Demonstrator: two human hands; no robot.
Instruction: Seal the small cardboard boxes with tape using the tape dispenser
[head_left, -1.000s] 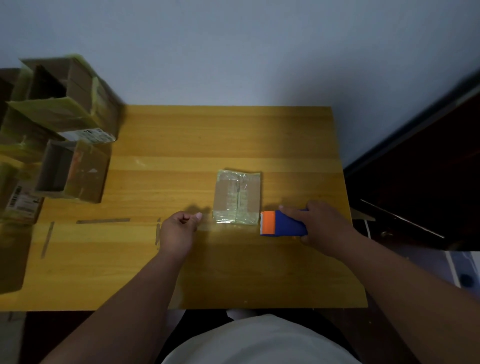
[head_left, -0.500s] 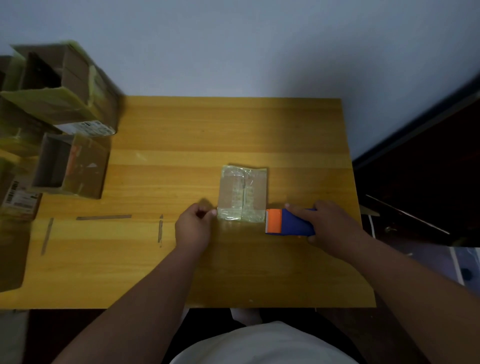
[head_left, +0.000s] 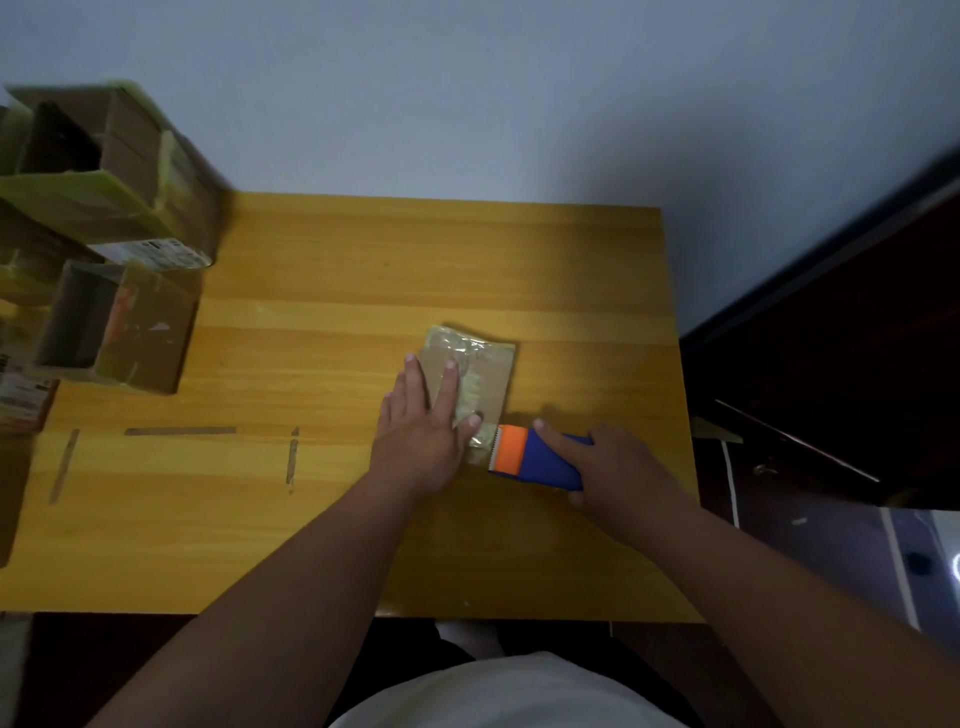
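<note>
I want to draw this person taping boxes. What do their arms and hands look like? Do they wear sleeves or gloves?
Both arms are bare all the way up the picture: no sleeves show. The left hand and right hand wear no gloves, and I see no rings, watch or bracelets. Near the bottom edge, a white shirt shows.

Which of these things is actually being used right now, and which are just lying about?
In use:
- small box, left hand flat on it
- tape dispenser, gripped by right hand

Lying about:
- open boxes stacked at left
- tape strips on the table
</note>
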